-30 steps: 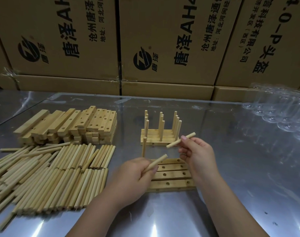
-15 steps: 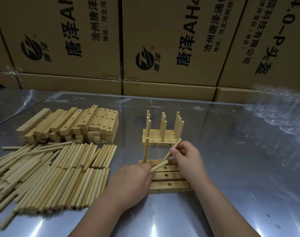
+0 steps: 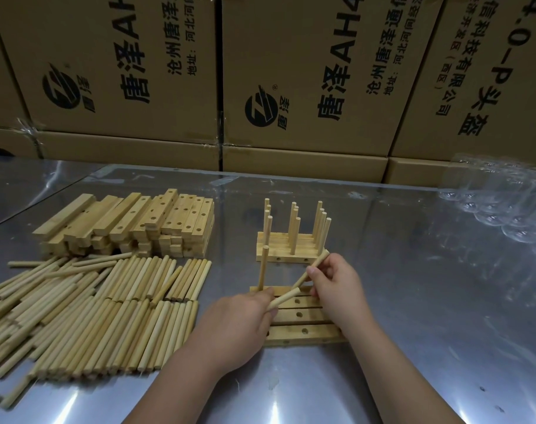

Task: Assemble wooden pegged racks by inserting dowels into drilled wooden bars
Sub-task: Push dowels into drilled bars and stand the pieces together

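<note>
Lowered since a second ago, the pale round wooden dowel (image 3: pixel 317 265) pinched in the right hand's (image 3: pixel 337 290) fingers (image 3: pixel 313 271) slants down-left, tip at the far holes of the flat drilled wooden bars (image 3: pixel 306 333) on the shiny worktop (image 3: pixel 413 301), while the left hand (image 3: pixel 239 319) grips a spare dowel (image 3: pixel 286 297).

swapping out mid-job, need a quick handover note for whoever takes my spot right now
Left hand grips a spare dowel above the near rack.
Right hand pinches a tilted dowel, its lower end down at that rack's rear bar; it is not upright yet.
Done: the finished rack stands behind with its pegs in; one upright peg stands at the near rack's rear left.
Left: seat the tilted dowel, then the spare, then fill the other open holes. Loose dowels and drilled bars lie to the left.
</note>
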